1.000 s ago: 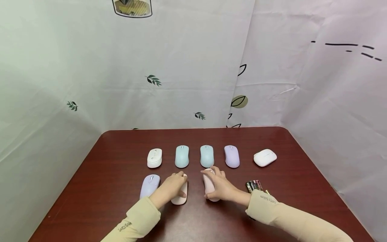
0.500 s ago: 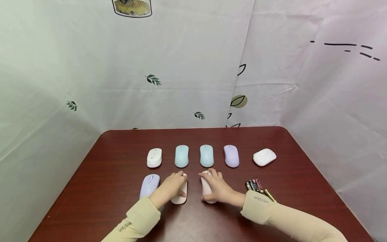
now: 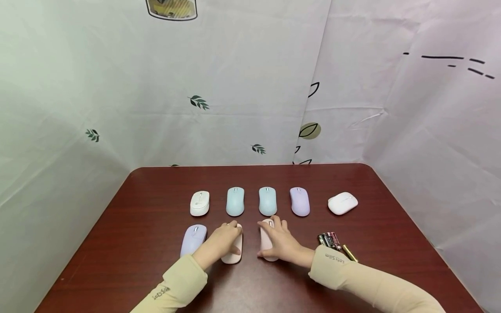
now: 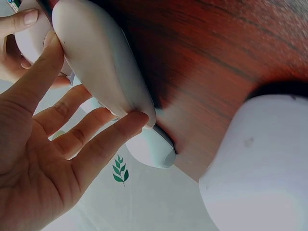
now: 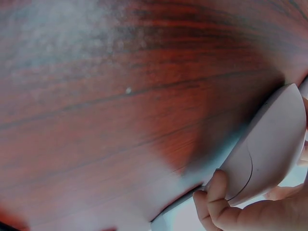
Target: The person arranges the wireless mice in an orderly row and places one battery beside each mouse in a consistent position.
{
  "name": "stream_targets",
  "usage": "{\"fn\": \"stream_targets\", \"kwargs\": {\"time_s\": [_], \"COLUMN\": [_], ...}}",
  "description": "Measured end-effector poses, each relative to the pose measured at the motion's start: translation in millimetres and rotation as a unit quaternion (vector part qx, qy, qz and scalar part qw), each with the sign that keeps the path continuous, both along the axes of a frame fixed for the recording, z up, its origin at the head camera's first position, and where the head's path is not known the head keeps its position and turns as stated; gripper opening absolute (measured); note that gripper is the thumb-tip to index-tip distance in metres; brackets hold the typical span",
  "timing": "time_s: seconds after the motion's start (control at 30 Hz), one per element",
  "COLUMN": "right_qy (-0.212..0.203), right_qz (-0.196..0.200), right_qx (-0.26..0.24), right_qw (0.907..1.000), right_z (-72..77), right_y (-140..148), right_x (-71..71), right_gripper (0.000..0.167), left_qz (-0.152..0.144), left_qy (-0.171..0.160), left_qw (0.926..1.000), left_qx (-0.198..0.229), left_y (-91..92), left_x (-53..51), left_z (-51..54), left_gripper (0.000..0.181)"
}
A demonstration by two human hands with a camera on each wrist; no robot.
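Note:
My left hand (image 3: 224, 240) holds a pale pink computer mouse (image 3: 232, 258) by its sides, left of the table's middle. In the left wrist view, thumb and fingertips touch opposite ends of this mouse (image 4: 96, 53). Just to the right, my right hand (image 3: 283, 243) grips a second pink mouse (image 3: 266, 239) between thumb and fingers; the palm partly covers it. The right wrist view shows that mouse (image 5: 269, 144) from the side, with fingertips against one end. The two mice lie roughly parallel, a gap between them. A lilac mouse (image 3: 194, 239) is beside my left wrist.
A back row holds a white mouse (image 3: 200, 203), two light blue mice (image 3: 235, 201) (image 3: 268, 201), a purple mouse (image 3: 299, 202) and a tilted white mouse (image 3: 342, 203). Several batteries (image 3: 329, 240) lie by my right sleeve. A patterned cloth (image 3: 235, 87) hangs behind the table (image 3: 164, 182).
My right hand has shifted the pink mouse slightly left and straightened it, then a little away from me. More of the batteries shows beside the sleeve. The left hand stays put.

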State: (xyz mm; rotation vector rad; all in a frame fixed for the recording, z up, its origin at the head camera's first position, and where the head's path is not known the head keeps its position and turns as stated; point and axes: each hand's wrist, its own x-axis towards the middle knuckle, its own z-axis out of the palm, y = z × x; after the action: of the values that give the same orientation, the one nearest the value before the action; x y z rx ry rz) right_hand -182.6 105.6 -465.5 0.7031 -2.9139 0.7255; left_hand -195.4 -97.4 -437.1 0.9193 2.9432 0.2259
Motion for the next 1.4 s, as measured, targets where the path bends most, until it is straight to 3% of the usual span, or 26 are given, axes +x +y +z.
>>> {"fn": "stream_targets", "kwargs": {"time_s": [0.6, 1.23, 1.4], "right_qy": [-0.037, -0.033, -0.033], "right_qz": [0.006, 0.012, 0.014], "right_qx": [0.009, 0.052, 0.062], "right_qw": [0.9993, 0.9980, 0.9975], "right_z": [0.6, 6.3, 10.7], "right_y": [3, 3, 8], "right_x": [-3.5, 3.4, 6.9], "right_gripper": [0.076, 0.083, 0.078], "left_qz": [-0.005, -0.001, 0.002], "left_qy": [0.005, -0.004, -0.009], "left_qw": [1.0000, 1.0000, 0.9999], "left_qx": [0.005, 0.005, 0.006], "left_y": [1.6, 0.2, 0.8], "left_x": [-0.4, -0.4, 0.7], "left_z": [-0.2, 1.4, 3.6], "left_gripper": [0.042, 0.044, 0.044]}}
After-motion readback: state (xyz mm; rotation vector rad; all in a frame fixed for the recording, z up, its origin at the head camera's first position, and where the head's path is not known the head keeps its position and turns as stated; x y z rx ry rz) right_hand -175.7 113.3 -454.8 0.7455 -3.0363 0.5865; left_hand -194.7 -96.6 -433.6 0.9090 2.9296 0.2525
